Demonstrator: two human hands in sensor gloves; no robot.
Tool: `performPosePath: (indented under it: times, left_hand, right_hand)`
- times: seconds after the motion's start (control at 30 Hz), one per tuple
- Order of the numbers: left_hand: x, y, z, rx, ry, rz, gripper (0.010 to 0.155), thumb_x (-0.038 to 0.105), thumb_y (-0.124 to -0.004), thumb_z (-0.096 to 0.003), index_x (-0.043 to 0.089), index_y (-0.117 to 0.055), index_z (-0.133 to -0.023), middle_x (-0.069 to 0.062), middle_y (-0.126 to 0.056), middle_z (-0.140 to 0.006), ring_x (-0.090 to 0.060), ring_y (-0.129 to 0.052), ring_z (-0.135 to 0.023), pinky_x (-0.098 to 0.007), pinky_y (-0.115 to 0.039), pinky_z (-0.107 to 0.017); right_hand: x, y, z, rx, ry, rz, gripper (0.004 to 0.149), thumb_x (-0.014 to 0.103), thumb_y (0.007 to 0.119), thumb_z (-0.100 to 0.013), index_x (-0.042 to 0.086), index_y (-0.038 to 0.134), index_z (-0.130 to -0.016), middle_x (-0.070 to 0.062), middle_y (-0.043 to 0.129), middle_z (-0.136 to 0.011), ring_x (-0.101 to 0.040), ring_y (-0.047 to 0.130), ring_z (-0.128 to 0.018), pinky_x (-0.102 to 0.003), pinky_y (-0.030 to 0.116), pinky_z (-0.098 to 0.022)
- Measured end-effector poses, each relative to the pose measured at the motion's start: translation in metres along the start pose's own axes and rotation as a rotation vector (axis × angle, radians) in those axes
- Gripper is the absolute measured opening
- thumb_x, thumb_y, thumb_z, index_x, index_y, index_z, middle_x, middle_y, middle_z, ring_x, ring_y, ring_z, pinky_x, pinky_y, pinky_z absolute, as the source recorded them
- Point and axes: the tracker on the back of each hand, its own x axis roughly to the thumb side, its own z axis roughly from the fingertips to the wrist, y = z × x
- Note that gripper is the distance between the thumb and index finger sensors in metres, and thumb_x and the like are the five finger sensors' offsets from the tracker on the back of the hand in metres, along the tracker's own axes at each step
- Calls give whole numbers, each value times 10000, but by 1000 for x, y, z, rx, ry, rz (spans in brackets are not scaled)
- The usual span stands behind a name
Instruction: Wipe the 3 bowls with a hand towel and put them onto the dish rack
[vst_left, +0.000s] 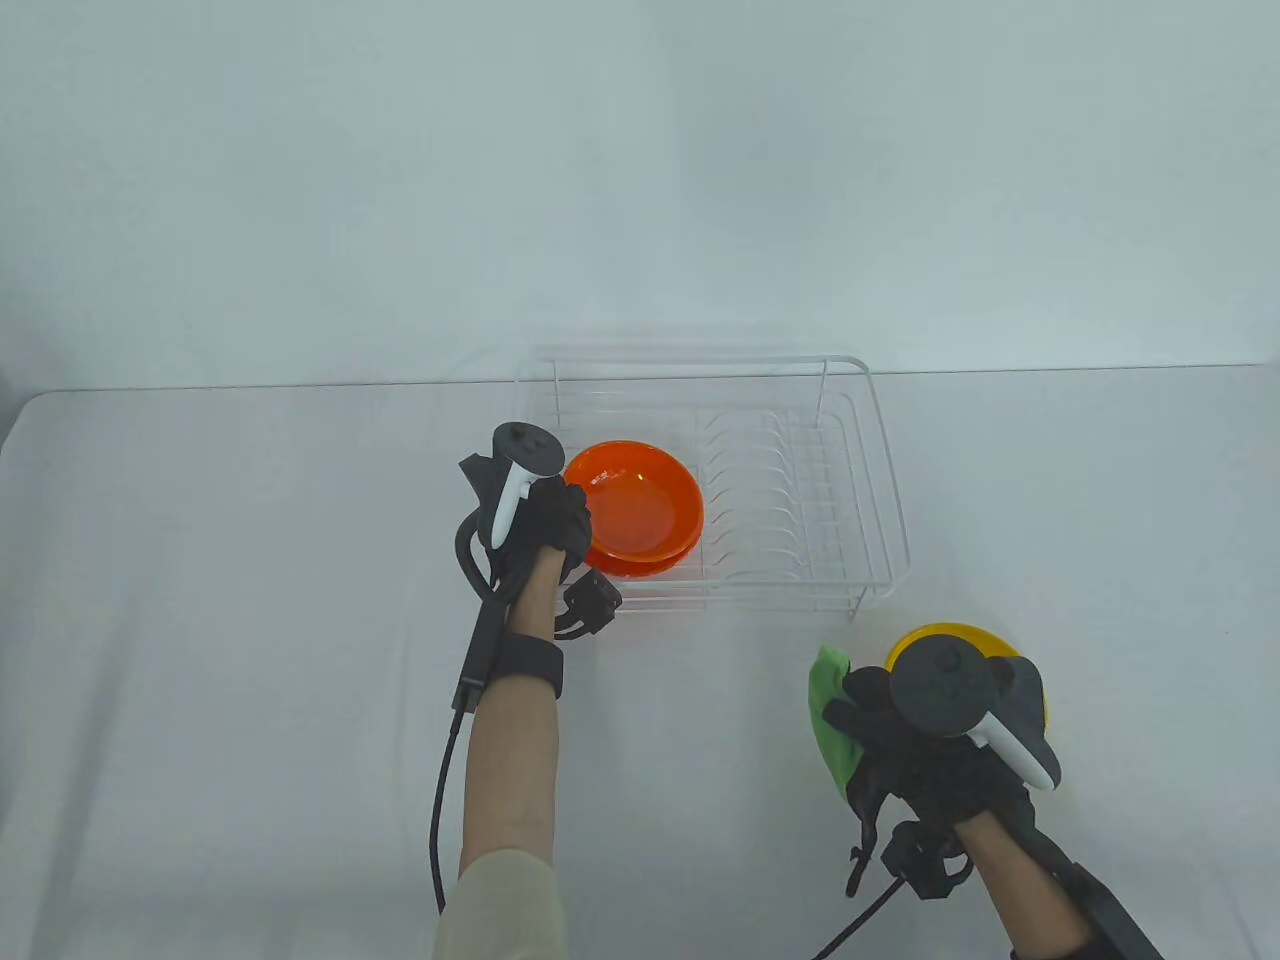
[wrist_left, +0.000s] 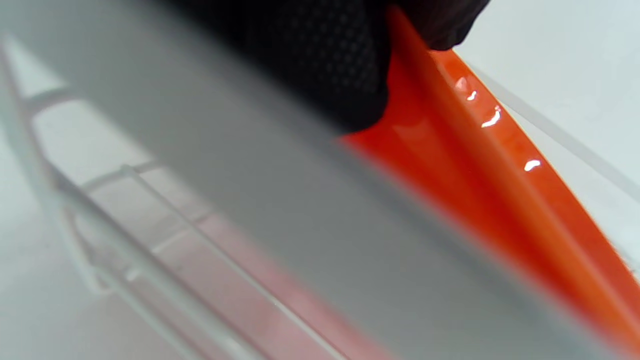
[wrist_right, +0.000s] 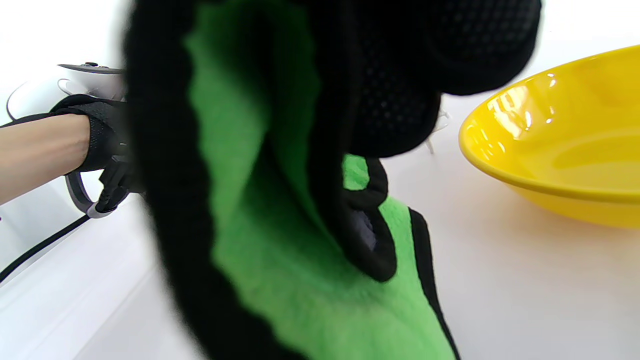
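Two orange bowls (vst_left: 640, 505) lie stacked in the left part of the white wire dish rack (vst_left: 860, 470). My left hand (vst_left: 570, 512) grips the top bowl's left rim. In the left wrist view the gloved fingers (wrist_left: 325, 65) pinch the orange bowl's rim (wrist_left: 480, 165). A yellow bowl (vst_left: 945, 637) stands on the table in front of the rack's right corner, partly hidden behind my right hand's tracker. My right hand (vst_left: 862, 715) holds a green hand towel (vst_left: 830, 715) just left of that bowl. The right wrist view shows the towel (wrist_right: 280, 250) bunched in my fingers (wrist_right: 400, 80), with the yellow bowl (wrist_right: 560, 140) beside it.
The rack's right half holds upright plate slots (vst_left: 770, 490) with nothing in them. The rack's wire bars (wrist_left: 150, 225) run under the orange bowl. Cables trail from both wrists toward the table's front edge. A white cloth covers the table (vst_left: 250, 600).
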Motion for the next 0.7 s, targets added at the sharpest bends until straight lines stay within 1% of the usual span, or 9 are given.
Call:
performPosePath:
  times: [0.07,0.1,0.23,0.4,0.5,0.57,0.7]
  left_hand:
    - [0,0,0,2,0,-28,606,360,-636,-595,-24,-608,-1062,-153,-910,-636,-183,-993,-297,-435,-836,-346]
    - [0,0,-1,-4,0,-16,581,365,-638,-594,-7,-652,-1041,-159,-910,-638,-186,-992,-299,-437,-835,-346]
    - [-1,2,-2,-37,11,-65,644,403,-643,-592,-32,-628,-1067,-208,-900,-664,-217,-994,-315,-455,-829,-358]
    - [1,4,2,-29,2,-75,656,402,-645,-590,-51,-617,-1063,-231,-893,-681,-235,-1005,-338,-468,-834,-372]
    - [3,13,12,11,-25,-80,624,407,-646,-586,-4,-619,-1054,-209,-896,-686,-214,-1011,-349,-460,-844,-376]
    - [6,20,22,23,-61,-68,599,410,-645,-584,37,-612,-1052,-184,-896,-689,-200,-1012,-354,-433,-852,-383]
    - [9,32,50,56,-163,-50,586,415,-646,-579,62,-610,-1046,-141,-893,-694,-160,-1008,-362,-380,-858,-398]
  right_hand:
    - [0,1,0,5,1,0,479,372,776,-514,4,805,-819,-117,992,-557,-150,1021,-338,-352,875,-291]
    - [0,1,0,9,1,1,480,373,776,-513,3,806,-818,-117,991,-557,-149,1021,-337,-352,875,-291]
    - [0,2,-1,14,3,3,480,373,776,-513,4,806,-818,-118,992,-557,-149,1021,-337,-350,875,-292]
    - [0,2,-1,19,8,3,480,373,776,-514,4,805,-819,-118,992,-557,-149,1021,-338,-352,875,-291]
    - [0,2,-1,16,11,0,479,372,777,-513,3,806,-819,-119,991,-558,-150,1021,-337,-352,875,-292]
    - [-1,2,-1,13,12,-5,480,372,777,-513,2,806,-819,-120,991,-558,-152,1020,-337,-353,874,-292]
    - [-2,1,-2,2,14,-14,479,373,776,-514,5,805,-819,-119,991,-559,-152,1020,-338,-354,873,-292]
